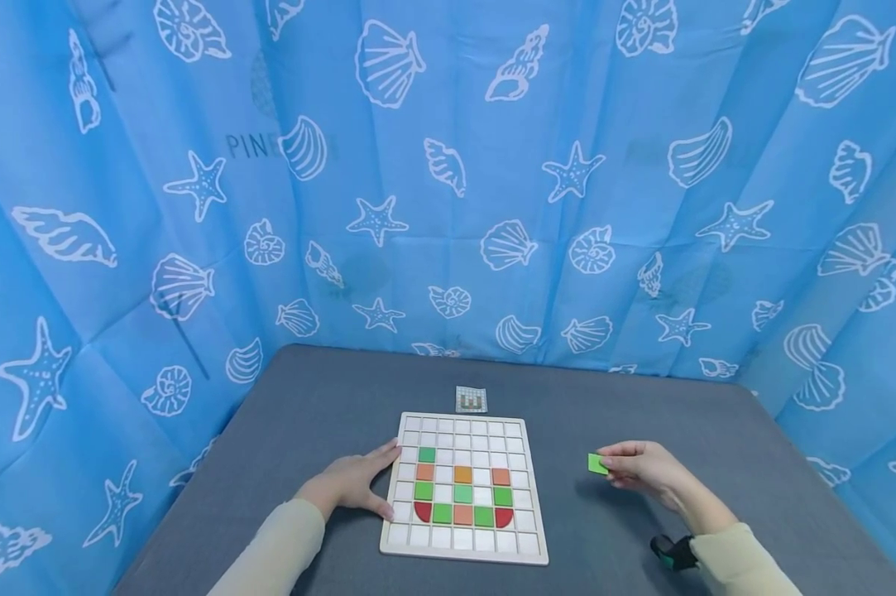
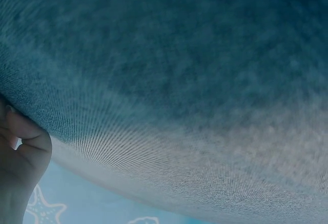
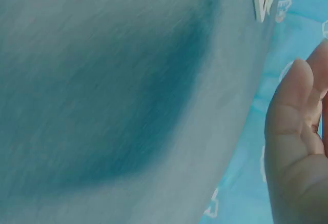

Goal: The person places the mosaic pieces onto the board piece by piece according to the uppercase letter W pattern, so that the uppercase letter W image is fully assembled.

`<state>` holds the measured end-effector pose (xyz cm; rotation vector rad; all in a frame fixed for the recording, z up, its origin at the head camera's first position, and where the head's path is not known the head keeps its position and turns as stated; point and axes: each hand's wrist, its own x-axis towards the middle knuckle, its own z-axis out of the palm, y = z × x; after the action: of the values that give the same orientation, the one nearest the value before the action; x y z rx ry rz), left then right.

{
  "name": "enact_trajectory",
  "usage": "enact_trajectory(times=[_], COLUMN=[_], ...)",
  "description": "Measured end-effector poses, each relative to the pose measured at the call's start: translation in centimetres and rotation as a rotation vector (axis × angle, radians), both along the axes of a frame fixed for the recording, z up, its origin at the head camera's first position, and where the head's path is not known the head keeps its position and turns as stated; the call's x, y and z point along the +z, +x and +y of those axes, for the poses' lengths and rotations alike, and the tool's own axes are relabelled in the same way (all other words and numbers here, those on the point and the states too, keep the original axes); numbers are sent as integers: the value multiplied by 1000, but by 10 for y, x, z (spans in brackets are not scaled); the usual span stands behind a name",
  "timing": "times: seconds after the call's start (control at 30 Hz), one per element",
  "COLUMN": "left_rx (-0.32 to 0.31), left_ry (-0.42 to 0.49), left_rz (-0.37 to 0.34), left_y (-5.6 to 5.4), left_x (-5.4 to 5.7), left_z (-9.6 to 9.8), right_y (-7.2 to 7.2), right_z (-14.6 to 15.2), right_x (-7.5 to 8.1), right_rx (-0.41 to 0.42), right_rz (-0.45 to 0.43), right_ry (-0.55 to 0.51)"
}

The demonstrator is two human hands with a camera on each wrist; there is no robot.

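In the head view a white gridded board (image 1: 473, 550) lies on the table, with coloured tiles set in some of its squares. Orange, green and teal tiles (image 1: 462, 493) form upright columns and a bottom row, with a rounded red tile (image 1: 504, 517) at each lower corner. My left hand (image 1: 352, 483) spreads along the board's left edge, thumb low and fingertips higher up, both right at the rim. Off to the right of the board, my right hand (image 1: 649, 472) pinches a light green square tile (image 1: 597, 464) between thumb and fingers, over the table.
A small pattern card (image 1: 471, 399) lies just beyond the board's far edge. The grey table (image 1: 328, 389) ends at a blue curtain (image 1: 448, 207) printed with shells and starfish. A dark strap (image 1: 673, 552) sits at my right wrist.
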<state>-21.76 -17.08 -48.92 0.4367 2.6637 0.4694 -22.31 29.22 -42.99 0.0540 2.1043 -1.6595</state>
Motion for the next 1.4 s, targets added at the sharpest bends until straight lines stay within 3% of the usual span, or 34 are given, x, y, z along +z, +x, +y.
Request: enact_trajectory(times=[0.37, 0.8, 1.03, 1.4], left_rx=[-4, -2, -6, -10], left_ry=[1, 6, 19, 25], left_rz=[10, 11, 15, 15], left_y=[0, 2, 2, 3], left_x=[-1, 2, -2, -1], left_z=[0, 1, 0, 0], right_y=[-7, -11, -17, -24], right_z=[-38, -85, -104, -131], right_x=[-6, -19, -26, -33], right_rx=[-80, -201, -216, -168], right_rz=[96, 110, 118, 115], right_ry=[53, 148, 191, 251])
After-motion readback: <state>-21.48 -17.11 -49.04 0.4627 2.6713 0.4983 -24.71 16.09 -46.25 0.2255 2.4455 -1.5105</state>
